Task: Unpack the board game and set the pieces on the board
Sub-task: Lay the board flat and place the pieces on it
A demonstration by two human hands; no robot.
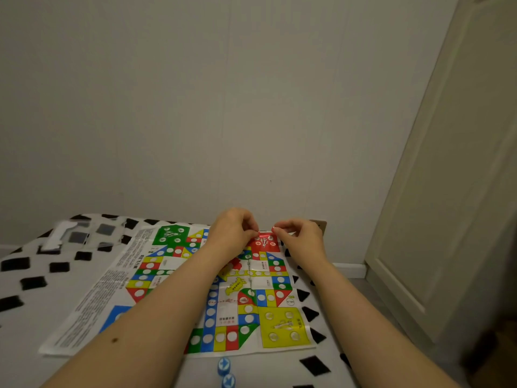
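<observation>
Over the red corner at the board's one o'clock, left hand and right hand with fingers curled, each grip pinching a small red piece, paper game board flat on patterned desk, two blue pieces at six o'clock, clear bag at ten o'clock.

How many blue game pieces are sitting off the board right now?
2. One blue piece lies on the cloth just below the board's near edge; the other blue piece sits right beneath it. The arms may hide more.
</observation>
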